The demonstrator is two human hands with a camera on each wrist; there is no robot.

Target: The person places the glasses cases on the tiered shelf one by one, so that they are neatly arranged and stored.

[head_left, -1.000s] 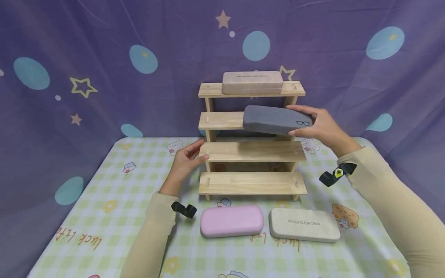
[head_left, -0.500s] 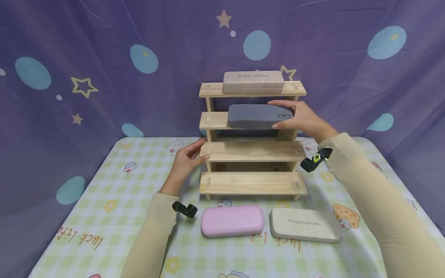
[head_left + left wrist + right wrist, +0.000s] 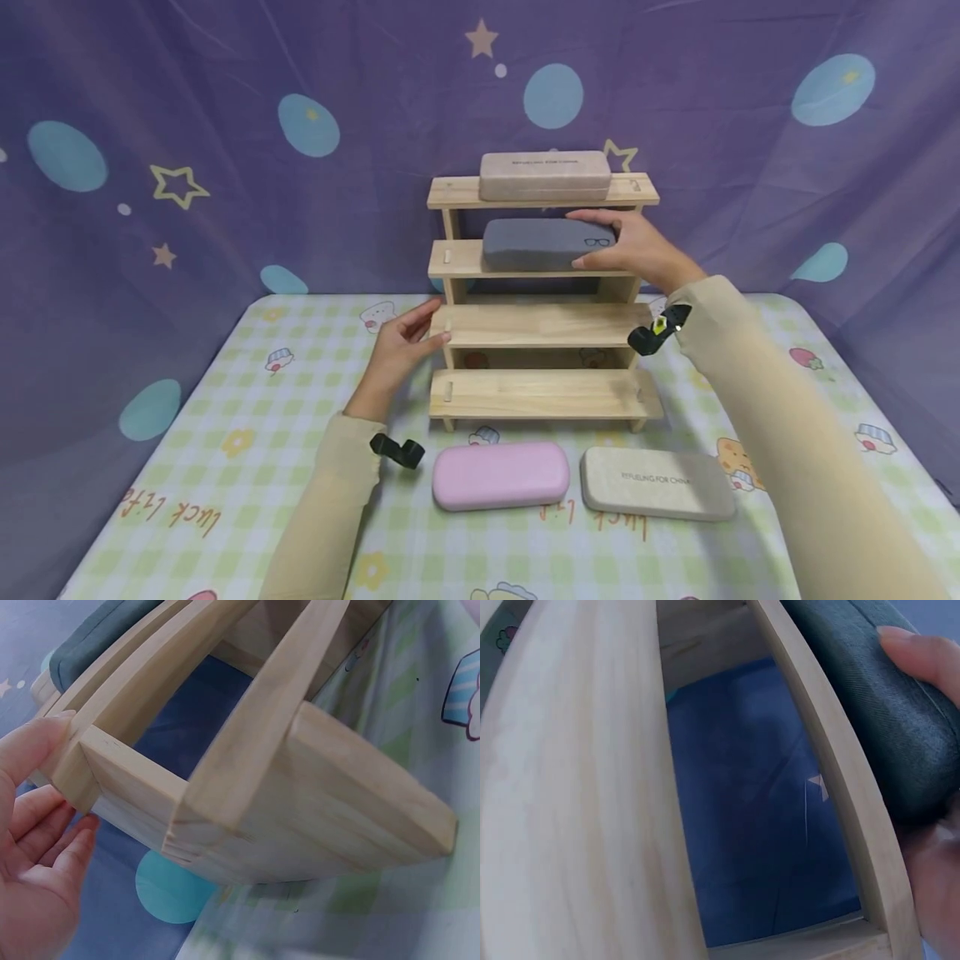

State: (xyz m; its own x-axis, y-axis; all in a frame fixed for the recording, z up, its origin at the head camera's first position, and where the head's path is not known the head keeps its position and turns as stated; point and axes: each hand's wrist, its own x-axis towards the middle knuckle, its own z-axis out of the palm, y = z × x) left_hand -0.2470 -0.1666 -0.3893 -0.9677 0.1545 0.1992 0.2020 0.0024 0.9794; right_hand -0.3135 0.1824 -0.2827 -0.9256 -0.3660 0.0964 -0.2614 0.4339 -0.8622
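Note:
A dark grey-blue glasses case [image 3: 540, 243] with a small glasses print lies along the second board from the top of a stepped wooden display rack [image 3: 540, 393]. My right hand [image 3: 637, 248] grips its right end, thumb at the front and fingers over the back; the right wrist view shows the case [image 3: 885, 697] right at the board's edge. On the rack's left side, my left hand [image 3: 401, 346] pinches the end of the third board. The left wrist view has its thumb [image 3: 37, 746] on top and the other fingers curled below the board.
A beige-pink glasses case [image 3: 545, 177] sits on the top board. In front of the rack, a pink glasses case [image 3: 501, 477] and a cream lettered case [image 3: 656, 483] lie on the checked tablecloth [image 3: 247, 400]. A purple curtain [image 3: 412, 75] hangs behind.
My right hand has carried the grey-blue case leftward and slightly back onto the second board, levelling it from a tilt. The left hand has stayed at the rack.

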